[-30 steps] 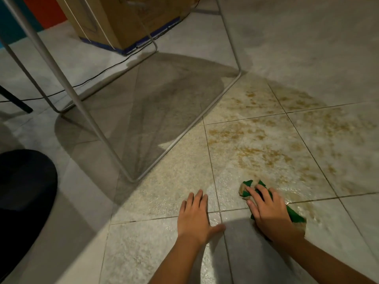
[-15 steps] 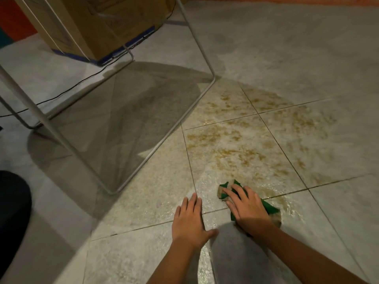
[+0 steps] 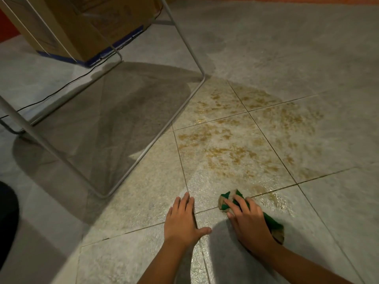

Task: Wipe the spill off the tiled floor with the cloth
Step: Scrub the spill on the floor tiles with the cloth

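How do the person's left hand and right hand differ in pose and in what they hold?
The left hand lies flat on the tiled floor, fingers straight; the right hand bends its fingers over the green cloth. The left hand holds nothing; the right hand presses the cloth down. Both rest near the spill.

Dim light casts hard shadows; floor point(image 3: 205, 181) glistens, edges perhaps soft.
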Demonstrator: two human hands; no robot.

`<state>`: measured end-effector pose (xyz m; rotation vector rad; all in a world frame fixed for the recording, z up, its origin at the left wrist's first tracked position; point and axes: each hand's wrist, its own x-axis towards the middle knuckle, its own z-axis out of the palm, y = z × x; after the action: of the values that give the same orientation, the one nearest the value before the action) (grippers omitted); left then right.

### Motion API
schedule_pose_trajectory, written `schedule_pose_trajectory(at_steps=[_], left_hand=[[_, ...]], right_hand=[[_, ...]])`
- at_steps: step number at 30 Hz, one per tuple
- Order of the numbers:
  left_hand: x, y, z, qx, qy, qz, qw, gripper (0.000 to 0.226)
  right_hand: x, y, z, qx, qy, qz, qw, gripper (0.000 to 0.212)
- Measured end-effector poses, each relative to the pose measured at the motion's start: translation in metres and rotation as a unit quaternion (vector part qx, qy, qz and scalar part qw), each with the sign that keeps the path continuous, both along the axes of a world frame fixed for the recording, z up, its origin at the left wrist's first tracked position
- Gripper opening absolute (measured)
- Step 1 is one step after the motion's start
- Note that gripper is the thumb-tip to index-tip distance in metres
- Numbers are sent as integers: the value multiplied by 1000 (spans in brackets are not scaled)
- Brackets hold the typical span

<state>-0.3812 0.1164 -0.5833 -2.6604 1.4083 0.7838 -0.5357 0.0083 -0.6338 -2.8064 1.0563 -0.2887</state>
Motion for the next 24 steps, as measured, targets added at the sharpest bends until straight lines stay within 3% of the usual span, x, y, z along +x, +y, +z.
schedule_pose_trajectory(at_steps=[5,10,15,18,24], left_hand=[[1,-1,0,-3,5,4,1000,101],[1,-9,4,-35,0,-4,999,86],[-10,-26,5,-7,12,-28,999,98],[-18,-32,1,14,10,-40,999,105],[-22,-35,-3,32,3,-37,999,109]], right_hand=[[10,-14,-4,-32,-15,42,998,55],[1,-37,-2,18,-55,-20,998,62],[-19,-41,-3,-15,-66,-56,996,59],[-25,-29,-3,-25,-38,-30,999,63],[-33,-19,-9,-24,-33,48,998,45]])
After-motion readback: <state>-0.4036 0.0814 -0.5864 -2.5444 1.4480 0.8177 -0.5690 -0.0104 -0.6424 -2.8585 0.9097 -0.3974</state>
